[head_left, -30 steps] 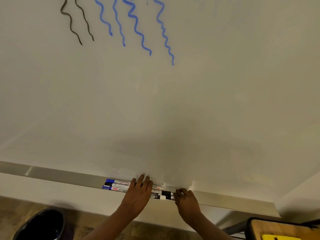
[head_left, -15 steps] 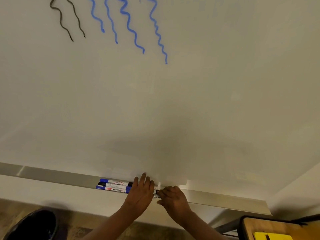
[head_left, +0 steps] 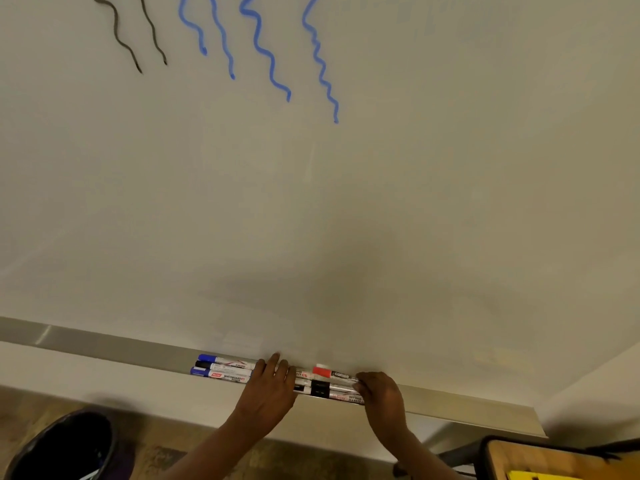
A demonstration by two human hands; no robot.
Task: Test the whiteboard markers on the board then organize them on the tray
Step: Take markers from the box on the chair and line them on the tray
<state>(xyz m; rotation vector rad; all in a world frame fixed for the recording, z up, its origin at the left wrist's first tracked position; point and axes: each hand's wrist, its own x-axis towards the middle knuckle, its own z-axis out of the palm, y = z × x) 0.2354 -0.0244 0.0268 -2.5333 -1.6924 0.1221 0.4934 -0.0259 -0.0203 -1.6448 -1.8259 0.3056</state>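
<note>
Black squiggles (head_left: 124,36) and blue squiggles (head_left: 263,50) run down the top of the whiteboard (head_left: 415,202). Along its lower edge sits the metal tray (head_left: 104,344), and the markers lie in it lengthwise, packed side by side. The left group (head_left: 223,367) shows blue, black and blue caps pointing left. To the right lie a red-capped marker (head_left: 329,373) and two markers with black bands (head_left: 323,391). The left hand (head_left: 268,389) lies flat over the middle of the row, fingers straight and pressing down. The right hand (head_left: 381,393) has its fingers curled against the right ends of the markers; I cannot tell whether it grips or only pushes. A dark bin (head_left: 62,448) stands on the floor below left
</note>
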